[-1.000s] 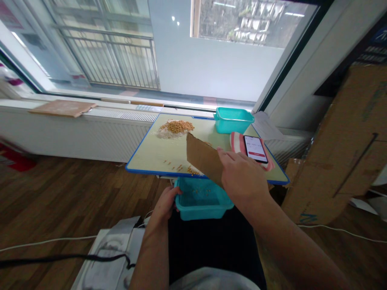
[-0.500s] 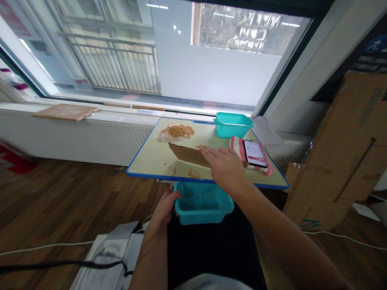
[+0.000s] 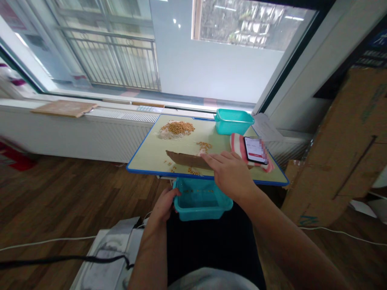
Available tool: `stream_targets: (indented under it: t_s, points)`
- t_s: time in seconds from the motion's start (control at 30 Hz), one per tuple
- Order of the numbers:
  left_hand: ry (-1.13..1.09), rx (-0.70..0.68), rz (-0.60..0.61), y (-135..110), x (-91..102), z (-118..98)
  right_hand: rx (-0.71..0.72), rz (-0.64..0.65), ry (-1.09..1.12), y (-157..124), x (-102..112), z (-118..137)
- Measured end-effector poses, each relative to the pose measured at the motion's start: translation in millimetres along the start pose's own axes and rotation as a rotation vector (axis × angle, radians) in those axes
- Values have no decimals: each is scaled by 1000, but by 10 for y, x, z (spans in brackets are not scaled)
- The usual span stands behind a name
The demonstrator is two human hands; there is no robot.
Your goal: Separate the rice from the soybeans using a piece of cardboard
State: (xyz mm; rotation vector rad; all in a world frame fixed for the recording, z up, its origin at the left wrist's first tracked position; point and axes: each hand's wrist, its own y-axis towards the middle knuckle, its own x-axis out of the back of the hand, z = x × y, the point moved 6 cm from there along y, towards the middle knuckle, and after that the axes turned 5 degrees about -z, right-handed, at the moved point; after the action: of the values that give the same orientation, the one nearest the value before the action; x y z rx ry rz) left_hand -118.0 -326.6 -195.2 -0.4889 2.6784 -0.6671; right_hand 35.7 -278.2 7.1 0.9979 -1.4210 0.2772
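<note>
My right hand (image 3: 231, 173) is closed on a strip of brown cardboard (image 3: 187, 159), which stands on edge across the front part of the small table (image 3: 148, 149). Just beyond the strip lies a small patch of yellow kernels (image 3: 204, 146) with some white powder. More kernels (image 3: 193, 171) are on the near side, close to the table's blue edge. My left hand (image 3: 165, 203) grips the left rim of a turquoise plastic bin (image 3: 202, 213), held under that edge above my lap. A few kernels show inside the bin.
A larger heap of kernels (image 3: 178, 128) on white grains lies at the table's far left. Another turquoise bin (image 3: 234, 122) stands at the far right, near a phone (image 3: 255, 150) on a striped cloth (image 3: 237, 145). A large cardboard box (image 3: 347, 161) stands to the right.
My right hand and the cardboard strip have moved slightly toward the near edge, uncovering more of the kernel patch behind. My left hand and the bin keep their place below the table edge.
</note>
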Motion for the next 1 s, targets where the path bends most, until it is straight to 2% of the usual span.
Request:
stream_targets:
  t_s: [0.43,0.73,1.0]
  points:
    - [33,-27,19,4,18,-10,13,32,53,-182,104,39]
    - [10,-25,33,4,12,0,-19,16,-3,-262,191,123]
    - [21,-45,30,12,18,-20,-40,-38,-43,-239,207,63]
